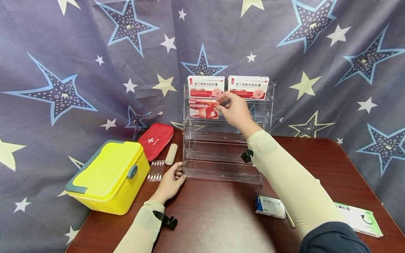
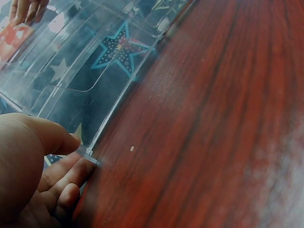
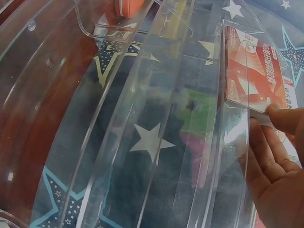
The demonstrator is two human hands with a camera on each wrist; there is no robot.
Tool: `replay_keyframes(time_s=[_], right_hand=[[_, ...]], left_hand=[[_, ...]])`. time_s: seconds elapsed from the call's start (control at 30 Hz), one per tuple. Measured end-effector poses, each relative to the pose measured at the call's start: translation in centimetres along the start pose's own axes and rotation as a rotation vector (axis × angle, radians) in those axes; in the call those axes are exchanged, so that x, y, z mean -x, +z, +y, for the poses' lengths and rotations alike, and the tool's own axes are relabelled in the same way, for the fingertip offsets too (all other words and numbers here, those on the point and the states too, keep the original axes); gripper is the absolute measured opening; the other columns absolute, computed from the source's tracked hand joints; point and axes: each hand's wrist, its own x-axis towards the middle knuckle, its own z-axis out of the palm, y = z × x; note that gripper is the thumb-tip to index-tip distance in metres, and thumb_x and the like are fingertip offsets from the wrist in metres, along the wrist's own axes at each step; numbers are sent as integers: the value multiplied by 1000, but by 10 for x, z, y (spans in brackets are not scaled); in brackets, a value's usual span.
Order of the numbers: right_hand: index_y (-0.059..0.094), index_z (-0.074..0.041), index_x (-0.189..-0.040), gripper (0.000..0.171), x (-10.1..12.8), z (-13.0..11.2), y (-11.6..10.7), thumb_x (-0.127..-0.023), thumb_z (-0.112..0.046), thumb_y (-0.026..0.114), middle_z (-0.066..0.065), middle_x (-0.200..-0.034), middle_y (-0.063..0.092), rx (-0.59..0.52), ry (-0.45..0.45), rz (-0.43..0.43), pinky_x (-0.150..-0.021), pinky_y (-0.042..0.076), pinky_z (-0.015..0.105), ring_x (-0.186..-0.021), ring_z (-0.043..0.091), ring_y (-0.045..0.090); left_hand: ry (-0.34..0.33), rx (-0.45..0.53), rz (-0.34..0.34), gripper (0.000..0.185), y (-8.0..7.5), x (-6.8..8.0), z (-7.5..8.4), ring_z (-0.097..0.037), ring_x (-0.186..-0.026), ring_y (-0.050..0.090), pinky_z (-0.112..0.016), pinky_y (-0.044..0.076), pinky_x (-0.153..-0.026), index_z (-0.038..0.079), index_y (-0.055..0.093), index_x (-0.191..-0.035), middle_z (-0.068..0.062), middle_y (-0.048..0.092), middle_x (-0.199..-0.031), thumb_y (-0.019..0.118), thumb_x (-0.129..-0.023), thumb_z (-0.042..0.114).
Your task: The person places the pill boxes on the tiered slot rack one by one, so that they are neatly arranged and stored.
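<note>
A clear acrylic tiered rack [image 1: 221, 172] stands on the table before the curtain. My right hand [image 1: 235, 109] pinches the right end of a red and white medicine box [image 1: 200, 109], which sits at the left of the second tier. In the right wrist view, the thumb lies on that red box [image 3: 251, 71] with the fingers behind its edge. Two white and red medicine boxes, a left one [image 1: 205, 84] and a right one [image 1: 248, 86], fill the top tier. Down at the rack's lower left corner, my left hand [image 1: 170, 183] grips the clear edge between thumb and fingers.
On the left are a yellow lidded case [image 1: 104, 175], a red first aid pouch [image 1: 155, 140], a beige bandage roll [image 1: 171, 154] and a clear strip of swabs [image 1: 156, 170]. A blue and white box [image 1: 270, 206] and a green and white box [image 1: 362, 219] lie at right.
</note>
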Motion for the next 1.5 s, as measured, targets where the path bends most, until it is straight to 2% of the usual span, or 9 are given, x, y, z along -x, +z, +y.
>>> replay_keyframes(time_s=[0.33, 0.5, 0.67, 0.83, 0.97, 1.13, 1.27, 1.37, 1.5], right_hand=[[68, -24, -109, 17, 2, 4, 2, -96, -19, 78, -5, -108, 67, -25, -16, -17, -71, 56, 37, -86, 12, 67], [66, -23, -117, 25, 3, 2, -3, -95, -19, 79, -3, -113, 66, -31, -30, -29, -74, 57, 37, -90, 13, 67], [63, -16, -126, 36, 14, -4, -30, -94, -18, 80, 2, -121, 67, -32, -69, -36, -79, 59, 39, -97, 17, 71], [64, -9, -127, 38, 51, 4, -70, -93, -9, 80, 8, -120, 70, -52, -164, -24, -82, 59, 34, -97, 22, 73], [67, -8, -123, 33, 97, 35, -107, -92, -7, 80, 9, -114, 73, -11, -182, -1, -75, 55, 22, -93, 19, 73], [67, -8, -124, 33, 156, 99, -147, -94, -15, 80, 9, -116, 72, 86, -60, -84, -79, 50, 14, -99, 15, 71], [66, -9, -126, 36, 199, 151, -168, -95, -18, 81, 12, -120, 69, 125, 44, -132, -79, 51, 12, -102, 11, 69], [66, -7, -127, 38, 227, 179, -177, -95, -20, 81, 16, -122, 69, 165, 113, -153, -77, 50, 12, -105, 18, 69], [61, -4, -135, 47, 252, 201, -185, -96, -24, 79, 23, -130, 65, 186, 189, -216, -77, 51, 16, -114, 41, 65]], left_hand=[[-3, 2, -4, 48, -1, 1, 1, -19, -97, 65, -28, 52, -82, 5, 59, -141, -10, 68, -113, 73, -95, 2], [-6, 4, -4, 49, -1, 0, 4, -19, -97, 65, -28, 52, -83, 5, 59, -141, -10, 68, -112, 73, -95, 3], [3, 10, -5, 49, 1, -2, 4, -19, -97, 65, -28, 52, -83, 5, 59, -141, -10, 68, -113, 73, -95, 3], [1, 21, -3, 47, 0, -2, 3, -19, -96, 65, -28, 52, -82, 7, 60, -140, -10, 68, -113, 74, -95, 3], [2, 22, -11, 47, -1, -1, 1, -20, -97, 65, -28, 52, -83, 6, 59, -141, -11, 68, -114, 73, -96, 5], [-8, 21, -3, 47, -3, 1, 3, -20, -97, 65, -28, 52, -83, 7, 60, -140, -11, 68, -113, 74, -95, 4], [-7, 26, -5, 46, -2, 0, 2, -20, -97, 65, -28, 52, -83, 7, 60, -140, -10, 68, -113, 74, -95, 4], [-7, 31, -17, 47, -1, 0, 1, -20, -98, 64, -27, 51, -84, 7, 59, -141, -11, 68, -113, 73, -96, 5], [0, 37, -7, 46, 0, 0, -1, -21, -97, 64, -27, 51, -82, 7, 60, -140, -11, 68, -112, 74, -95, 4]])
